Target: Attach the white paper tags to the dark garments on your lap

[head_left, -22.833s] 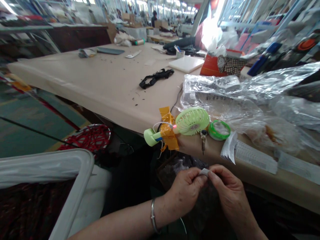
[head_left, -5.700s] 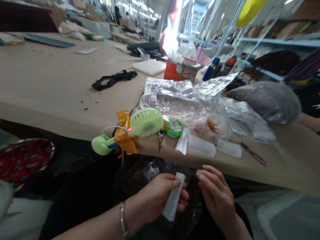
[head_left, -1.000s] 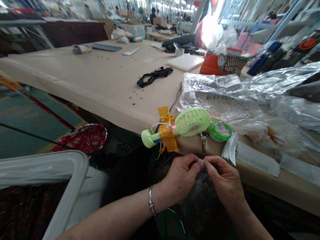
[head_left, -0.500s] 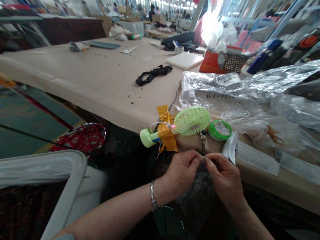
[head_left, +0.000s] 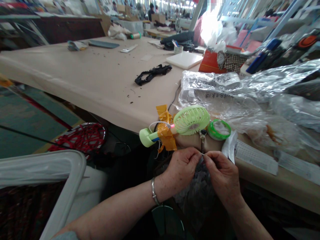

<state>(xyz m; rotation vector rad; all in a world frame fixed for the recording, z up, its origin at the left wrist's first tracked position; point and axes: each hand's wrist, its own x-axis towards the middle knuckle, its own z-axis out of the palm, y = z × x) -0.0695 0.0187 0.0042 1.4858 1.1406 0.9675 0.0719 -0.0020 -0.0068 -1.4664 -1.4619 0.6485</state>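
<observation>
My left hand [head_left: 180, 168], with a metal bangle on the wrist, is closed in a pinch at the table's front edge. Facing it, my right hand [head_left: 223, 175] pinches too, its fingertips almost meeting the left ones. A tiny pale strip [head_left: 202, 154] shows between the two pinches; its kind is too small to make out. Just beyond the fingertips stands a small metal post with a dark knob [head_left: 202, 134]. A green handheld fan [head_left: 192, 119] lies behind my hands, fixed to the edge with orange-brown tape [head_left: 166, 131]. Beside it sits a green round tub [head_left: 219, 129] with whitish contents.
Crumpled clear plastic bags [head_left: 220, 91] cover the table's right side, with printed paper slips [head_left: 256, 156] before them. A black cloth strip [head_left: 153, 74] lies mid-table. At lower left stands a white bin [head_left: 80, 166], near a basket with red strips [head_left: 80, 136].
My hands have drawn very slightly apart, so the pale strip between the fingertips shows more clearly. The whole view has shifted a little; the things on the table have stayed in place.
</observation>
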